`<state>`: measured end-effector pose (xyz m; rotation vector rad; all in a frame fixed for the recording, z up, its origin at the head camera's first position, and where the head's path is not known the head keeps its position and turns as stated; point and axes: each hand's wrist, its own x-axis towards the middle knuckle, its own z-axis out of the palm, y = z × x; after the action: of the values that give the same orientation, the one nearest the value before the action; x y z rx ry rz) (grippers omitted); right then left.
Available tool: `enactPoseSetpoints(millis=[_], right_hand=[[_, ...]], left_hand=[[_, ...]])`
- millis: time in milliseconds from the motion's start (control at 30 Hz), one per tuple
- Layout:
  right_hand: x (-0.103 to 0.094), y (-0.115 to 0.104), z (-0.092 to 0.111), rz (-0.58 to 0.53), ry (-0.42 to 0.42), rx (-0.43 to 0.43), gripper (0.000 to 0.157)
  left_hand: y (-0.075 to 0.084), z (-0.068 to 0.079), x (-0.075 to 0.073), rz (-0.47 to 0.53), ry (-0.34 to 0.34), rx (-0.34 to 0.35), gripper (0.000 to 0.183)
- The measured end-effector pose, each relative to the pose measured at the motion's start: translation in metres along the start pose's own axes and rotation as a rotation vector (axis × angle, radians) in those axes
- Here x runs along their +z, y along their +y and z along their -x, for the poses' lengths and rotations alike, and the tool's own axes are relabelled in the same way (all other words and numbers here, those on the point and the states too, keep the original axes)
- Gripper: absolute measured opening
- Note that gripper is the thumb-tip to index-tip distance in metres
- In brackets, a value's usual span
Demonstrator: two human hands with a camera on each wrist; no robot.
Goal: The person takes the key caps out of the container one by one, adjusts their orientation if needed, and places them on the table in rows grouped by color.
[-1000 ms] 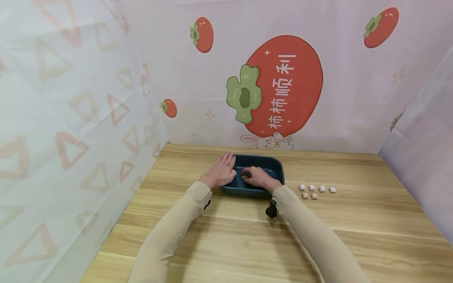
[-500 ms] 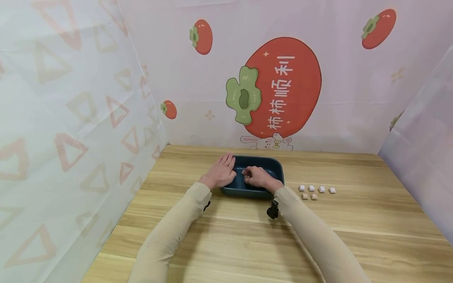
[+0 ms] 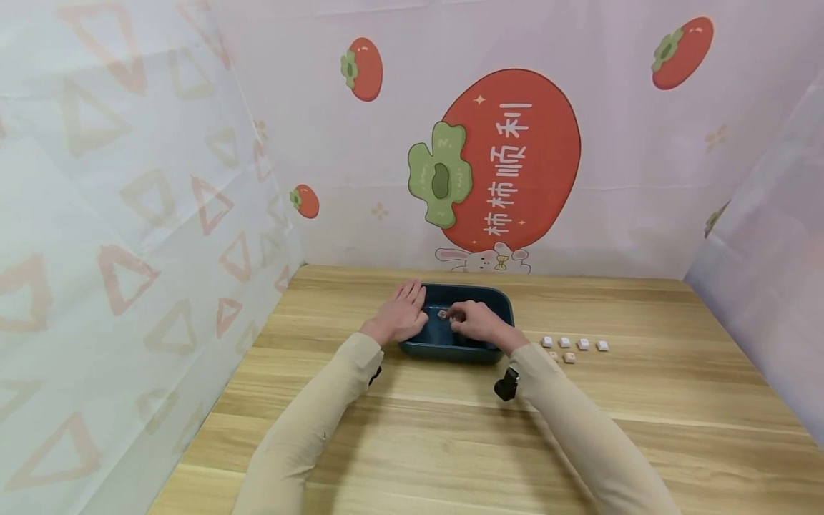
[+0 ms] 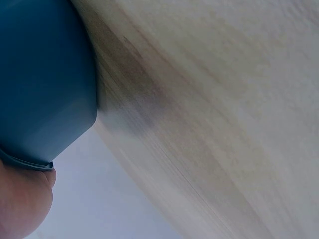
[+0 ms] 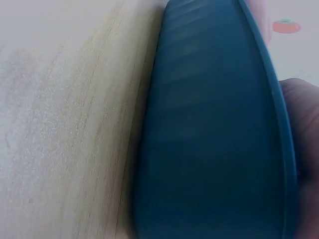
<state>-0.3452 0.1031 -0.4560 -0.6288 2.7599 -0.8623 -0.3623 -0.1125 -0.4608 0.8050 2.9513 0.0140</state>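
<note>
A dark blue rectangular tray (image 3: 460, 353) stands on the table. My left hand (image 3: 394, 318) holds its left wall, with the thumb on the inner side and the fingers along the rim. In the left wrist view part of that hand (image 4: 25, 201) shows at the tray's rim. Inside the tray is my right hand (image 3: 478, 322), its curled fingers and thumb pinching a small pale keycap (image 3: 453, 320), mostly hidden by the fingertips. Another small keycap (image 3: 443, 313) lies in the tray just left of those fingertips. The right wrist view shows mainly the tray's outer wall (image 5: 214, 124).
To the right of the tray, a row of several white keycaps (image 3: 583, 344) lies on the wooden table (image 3: 412, 443). In front of them are two orange keycaps (image 3: 569, 357), one partly behind the right sleeve (image 3: 573, 415). A printed cloth (image 3: 360, 236) hangs behind the table.
The right hand has shifted slightly right inside the tray, leaving one keycap in view to its left. The left hand has kept its place on the tray.
</note>
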Motion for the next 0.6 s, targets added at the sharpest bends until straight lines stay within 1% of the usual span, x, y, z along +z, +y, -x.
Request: enactPoseSetpoints(millis=[233, 367, 467, 600], right_hand=[[-0.005, -0.002, 0.008, -0.031, -0.001, -0.007, 0.028], [-0.010, -0.003, 0.013, -0.010, 0.038, -0.033, 0.030], [-0.015, -0.006, 0.018, 0.008, 0.068, -0.036, 0.031], [-0.021, -0.007, 0.024, -0.021, 0.077, -0.037, 0.030]], left_hand=[[0.000, 0.001, 0.001, 0.005, 0.004, 0.000, 0.065], [0.000, 0.000, 0.002, 0.015, 0.007, -0.001, 0.065], [-0.001, -0.001, 0.002, 0.014, 0.000, -0.008, 0.065], [0.000, -0.001, 0.002, 0.004, -0.004, -0.010, 0.065]])
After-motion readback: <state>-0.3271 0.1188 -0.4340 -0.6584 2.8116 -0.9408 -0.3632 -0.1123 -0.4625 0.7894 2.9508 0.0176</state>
